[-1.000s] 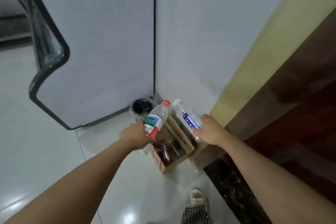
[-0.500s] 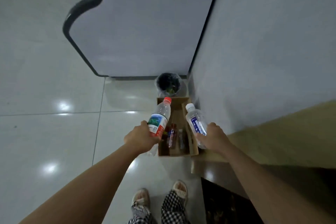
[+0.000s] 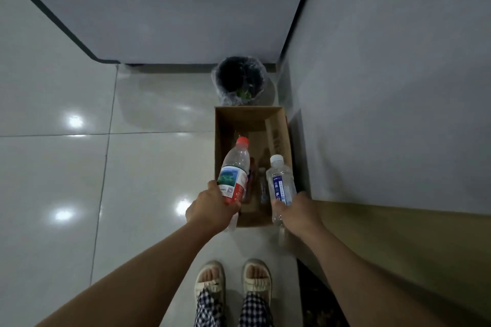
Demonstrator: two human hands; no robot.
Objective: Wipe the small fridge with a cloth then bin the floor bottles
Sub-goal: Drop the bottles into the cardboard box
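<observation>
Two plastic bottles are held just below the middle of the frame, over the near end of an open cardboard box (image 3: 220, 125) on the tiled floor (image 3: 66, 167). The red-capped bottle (image 3: 234, 171) has its long axis running up the frame with a slight lean to the right, cap toward the top and base hidden in the left hand (image 3: 211, 210). That hand's fingers are curled round the lower part of the bottle, at the bottom of its green and red label. The white-capped bottle (image 3: 280, 183), with a blue label, points the same way, cap up the frame and tilted a little left, so the two caps sit near each other. The right hand (image 3: 295, 214) grips it round the lower half, fingers wrapped about it.

Inside the box lie a few more bottles, dim and hard to tell apart. Just above the box stands a round bin (image 3: 240, 79) lined with a clear bag, against a grey panel. At the bottom edge are two feet in pale sandals (image 3: 233, 277).
</observation>
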